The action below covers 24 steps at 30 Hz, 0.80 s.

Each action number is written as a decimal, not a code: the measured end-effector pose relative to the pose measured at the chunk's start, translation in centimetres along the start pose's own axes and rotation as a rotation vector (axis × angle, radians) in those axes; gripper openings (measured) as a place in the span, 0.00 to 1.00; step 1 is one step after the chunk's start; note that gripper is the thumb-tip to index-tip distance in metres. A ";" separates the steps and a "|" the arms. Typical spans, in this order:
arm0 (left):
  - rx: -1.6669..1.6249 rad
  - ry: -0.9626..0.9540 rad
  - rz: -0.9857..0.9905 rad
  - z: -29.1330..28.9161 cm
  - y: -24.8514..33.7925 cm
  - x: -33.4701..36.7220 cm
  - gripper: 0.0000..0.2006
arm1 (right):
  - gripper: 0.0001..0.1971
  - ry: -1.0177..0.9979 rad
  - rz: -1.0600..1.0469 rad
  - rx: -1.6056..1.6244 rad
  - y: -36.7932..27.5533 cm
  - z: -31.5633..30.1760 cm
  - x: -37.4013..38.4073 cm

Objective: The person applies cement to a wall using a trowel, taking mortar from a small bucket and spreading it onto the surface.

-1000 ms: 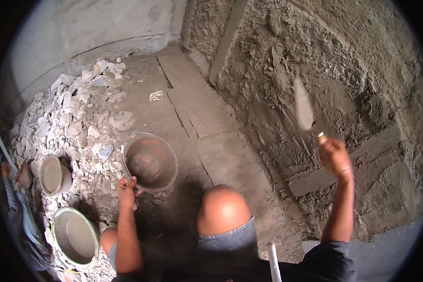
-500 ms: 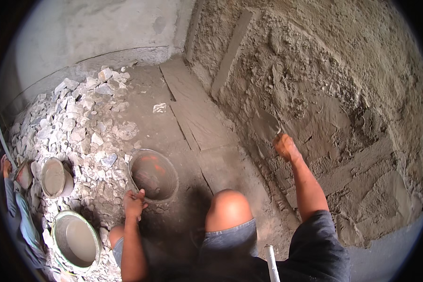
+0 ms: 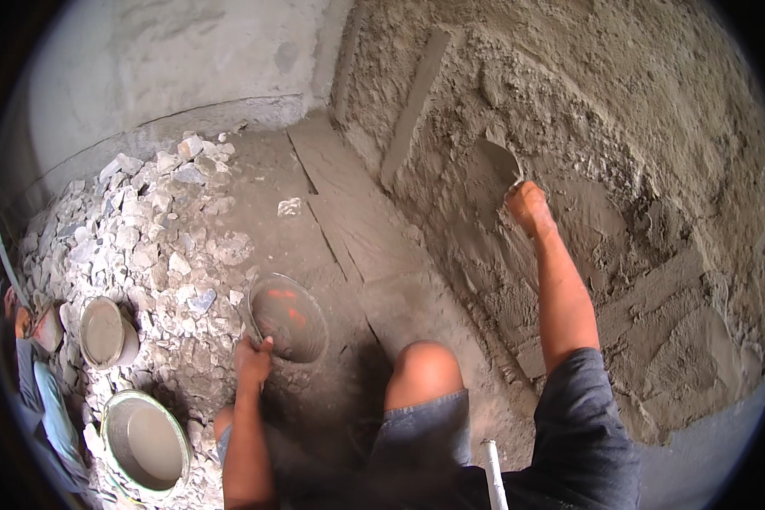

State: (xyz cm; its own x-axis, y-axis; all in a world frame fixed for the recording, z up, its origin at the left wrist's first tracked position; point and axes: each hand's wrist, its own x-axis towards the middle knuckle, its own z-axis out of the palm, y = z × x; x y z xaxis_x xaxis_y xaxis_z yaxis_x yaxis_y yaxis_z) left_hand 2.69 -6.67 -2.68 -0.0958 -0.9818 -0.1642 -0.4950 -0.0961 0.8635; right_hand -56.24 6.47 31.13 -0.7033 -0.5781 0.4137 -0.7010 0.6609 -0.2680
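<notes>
My right hand [image 3: 529,204] is closed round the handle of a trowel [image 3: 499,166], whose blade lies against the wet mortar on the rough wall [image 3: 561,195] at the right. Smeared mortar spreads about the blade. Down at the left, my left hand [image 3: 252,361] grips the near-left rim of a round grey basin [image 3: 316,310], the thumb over the edge and the other fingers partly hidden. The basin tilts a little, and reddish patches show on its mortar-stained inside.
Broken stones [image 3: 144,221] cover the floor at the left. Among them stand a bucket of mortar [image 3: 104,333] and a green-rimmed tub of grey liquid [image 3: 150,446]. At the far left edge another person's hand [image 3: 23,323] shows. A smooth wall [image 3: 178,64] rises behind.
My right hand has swept the trowel up the wall, smearing mortar along. My left hand still grips the basin, which has shifted slightly right and tilted more.
</notes>
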 end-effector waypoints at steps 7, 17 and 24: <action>0.025 -0.030 0.145 1.1 -0.1 1.9 0.20 | 0.18 0.026 0.111 -0.018 -1.5 -5.7 -3.2; 0.007 0.023 0.251 1.8 -3.0 3.9 0.18 | 0.13 0.282 0.137 -0.202 -0.2 -6.3 -9.9; -0.020 -0.153 -0.042 1.6 0.7 2.3 0.26 | 0.08 0.467 -0.115 -0.307 0.3 -11.1 -12.0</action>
State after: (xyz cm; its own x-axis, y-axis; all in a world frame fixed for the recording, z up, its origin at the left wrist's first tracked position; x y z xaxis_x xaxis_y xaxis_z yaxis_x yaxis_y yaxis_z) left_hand 0.75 -8.77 -3.27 -0.2066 -0.9406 -0.2696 -0.4840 -0.1412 0.8636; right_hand -46.65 18.94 35.75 -0.4488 -0.4274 0.7848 -0.6542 0.7554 0.0374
